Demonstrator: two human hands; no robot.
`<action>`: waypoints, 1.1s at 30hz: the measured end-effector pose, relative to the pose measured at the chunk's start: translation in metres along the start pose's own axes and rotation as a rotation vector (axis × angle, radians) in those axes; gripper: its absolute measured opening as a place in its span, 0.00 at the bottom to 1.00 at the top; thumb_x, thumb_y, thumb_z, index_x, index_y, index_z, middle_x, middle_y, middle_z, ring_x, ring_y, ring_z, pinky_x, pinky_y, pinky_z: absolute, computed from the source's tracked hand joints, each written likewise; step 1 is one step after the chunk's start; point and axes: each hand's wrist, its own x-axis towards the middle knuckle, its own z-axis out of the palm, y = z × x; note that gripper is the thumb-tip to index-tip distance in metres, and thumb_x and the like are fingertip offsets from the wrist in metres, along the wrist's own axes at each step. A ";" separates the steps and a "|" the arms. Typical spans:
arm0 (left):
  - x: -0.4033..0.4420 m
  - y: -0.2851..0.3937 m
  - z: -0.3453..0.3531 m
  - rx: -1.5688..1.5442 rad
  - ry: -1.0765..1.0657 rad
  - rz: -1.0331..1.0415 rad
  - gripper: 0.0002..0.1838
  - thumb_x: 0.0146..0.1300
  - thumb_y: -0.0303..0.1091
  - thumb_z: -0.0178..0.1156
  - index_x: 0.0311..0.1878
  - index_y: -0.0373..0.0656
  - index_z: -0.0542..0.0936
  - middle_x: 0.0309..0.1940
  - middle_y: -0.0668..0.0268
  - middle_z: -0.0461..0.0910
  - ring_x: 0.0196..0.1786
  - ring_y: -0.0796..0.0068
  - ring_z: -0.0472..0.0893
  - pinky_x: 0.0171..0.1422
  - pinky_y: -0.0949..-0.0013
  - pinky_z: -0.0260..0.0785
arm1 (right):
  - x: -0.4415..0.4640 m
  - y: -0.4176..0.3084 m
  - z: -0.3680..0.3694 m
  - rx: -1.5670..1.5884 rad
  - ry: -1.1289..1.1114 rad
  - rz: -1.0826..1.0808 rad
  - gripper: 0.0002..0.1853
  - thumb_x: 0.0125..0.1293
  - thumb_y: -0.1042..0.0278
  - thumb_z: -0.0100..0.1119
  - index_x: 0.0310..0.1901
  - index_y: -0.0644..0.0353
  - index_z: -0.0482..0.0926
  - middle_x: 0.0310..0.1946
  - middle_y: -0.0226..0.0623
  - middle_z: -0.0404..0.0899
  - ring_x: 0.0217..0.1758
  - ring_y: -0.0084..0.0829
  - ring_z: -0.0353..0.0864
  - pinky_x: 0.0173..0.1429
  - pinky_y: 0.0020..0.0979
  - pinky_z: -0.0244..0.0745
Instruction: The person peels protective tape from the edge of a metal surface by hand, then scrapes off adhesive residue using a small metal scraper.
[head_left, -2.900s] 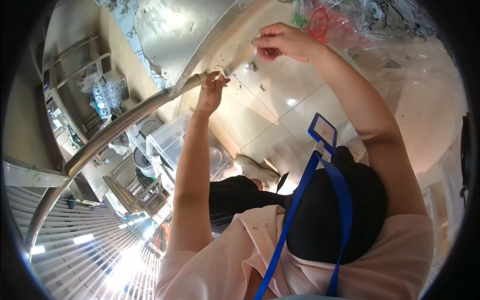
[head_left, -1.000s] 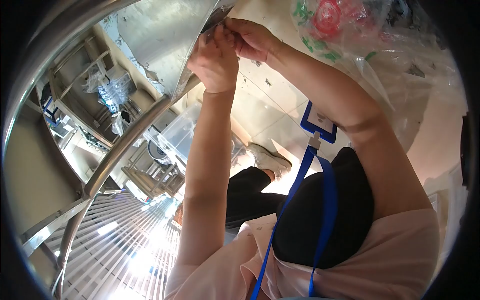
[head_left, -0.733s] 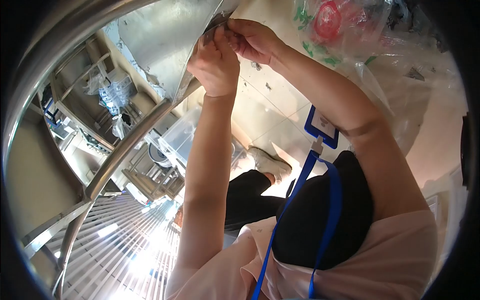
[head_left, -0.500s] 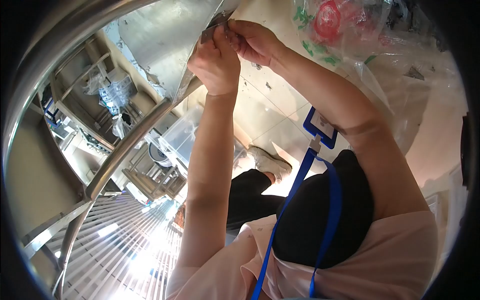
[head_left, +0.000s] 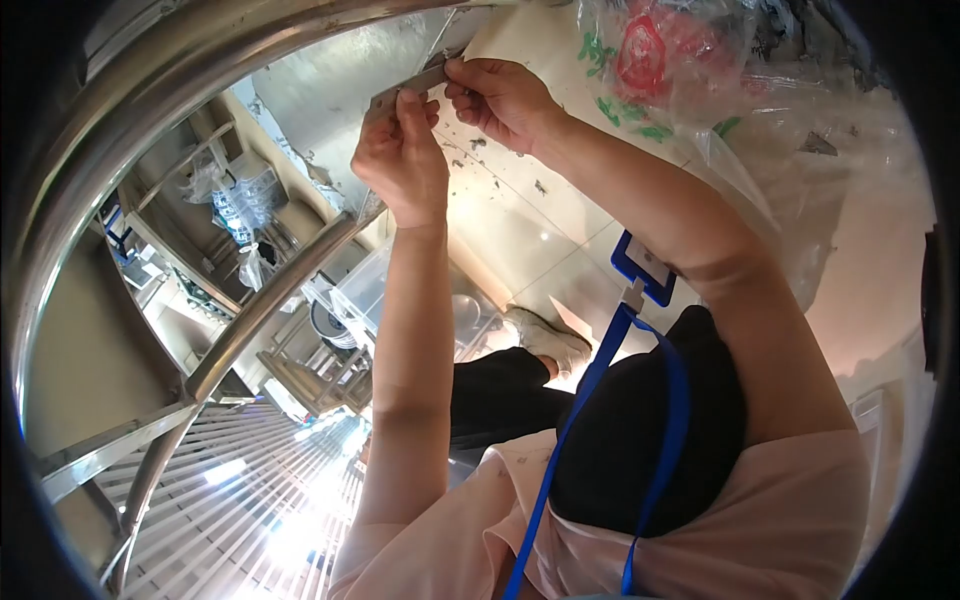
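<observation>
A thin, flat grey strip (head_left: 415, 82), like a blade or scraper plate, is stretched between my two hands. My left hand (head_left: 405, 160) pinches its near-left part, thumb pressed on the face. At the other end, my right hand (head_left: 505, 105) grips the strip's tip between thumb and fingers. Just behind my hands is a shiny metal panel (head_left: 325, 95) with a rough, whitish edge. Small dark scraps (head_left: 478, 143) lie on the tiled floor (head_left: 520, 215) below.
A curved metal tube frame (head_left: 235, 345) runs along the left side. Clear plastic wrapping (head_left: 690, 75) with red and green print is at the upper right. Beyond the tubing, a clear plastic box (head_left: 365, 285) and a bagged blue-and-white item (head_left: 235, 210) are visible. My shoe (head_left: 548, 338) rests on the floor.
My left hand has moved left and slightly down, apart from the right hand, showing more of the strip. The strip now lies lower and flatter. The view has shifted slightly.
</observation>
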 end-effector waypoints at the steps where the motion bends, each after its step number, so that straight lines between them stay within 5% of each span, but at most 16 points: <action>1: 0.001 0.001 -0.001 0.025 -0.018 0.021 0.11 0.59 0.30 0.54 0.26 0.32 0.78 0.19 0.61 0.79 0.21 0.78 0.79 0.28 0.77 0.70 | -0.001 0.000 0.001 -0.011 0.019 0.000 0.09 0.58 0.66 0.58 0.32 0.64 0.74 0.23 0.34 0.76 0.23 0.22 0.75 0.27 0.20 0.74; 15: 0.012 0.009 0.009 0.145 -0.063 0.254 0.08 0.57 0.27 0.54 0.26 0.38 0.80 0.19 0.64 0.78 0.20 0.75 0.79 0.24 0.75 0.70 | -0.001 -0.006 0.003 0.044 0.057 -0.030 0.10 0.58 0.67 0.58 0.32 0.65 0.73 0.22 0.35 0.76 0.22 0.23 0.74 0.25 0.21 0.72; 24: 0.020 0.017 0.013 0.340 -0.050 0.443 0.06 0.54 0.27 0.55 0.25 0.40 0.79 0.17 0.63 0.75 0.18 0.64 0.75 0.21 0.69 0.67 | -0.003 -0.002 0.007 0.183 0.064 -0.002 0.08 0.61 0.68 0.55 0.31 0.64 0.73 0.20 0.34 0.74 0.19 0.20 0.71 0.23 0.18 0.69; 33: 0.019 0.018 0.019 0.380 -0.012 0.491 0.08 0.51 0.27 0.56 0.19 0.38 0.72 0.15 0.60 0.74 0.16 0.61 0.74 0.18 0.66 0.66 | 0.001 0.003 0.003 0.252 0.016 0.005 0.08 0.62 0.67 0.53 0.31 0.64 0.73 0.20 0.34 0.75 0.22 0.20 0.74 0.25 0.18 0.72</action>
